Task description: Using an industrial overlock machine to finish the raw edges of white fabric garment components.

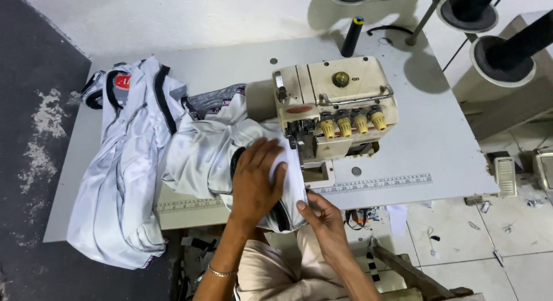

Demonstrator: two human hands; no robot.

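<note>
A white work table (pixel 438 145) fills most of the view, its near edge carrying a printed ruler strip (pixel 374 184). To its left lies dark floor (pixel 34 163) with pale patches; to its right, tiled floor littered with scraps.

On the left part of the table a heap of white garments with black trim (pixel 124 163) spills over the near edge and hangs down. Just right of it, a white garment piece (pixel 207 151) lies bunched on the table and runs up to the cream overlock sewing machine (pixel 331 105), which stands near the middle of the table with four yellow tension knobs (pixel 352 124) along its front.

The left hand (pixel 256 177) lies flat on the white garment piece, fingers spread and palm down, pressing the cloth just left of the machine's presser area. The right hand (pixel 322 214) is at the near edge of the table – fingers drawn together, pinching the near edge of the same cloth where a dark trim shows. A thin bracelet (pixel 222 272) circles the left wrist.

At the far side of the table a black thread cone (pixel 351 37) stands upright, and further right are larger dark spools on round bases (pixel 504 53) – well apart from the hands.
</note>
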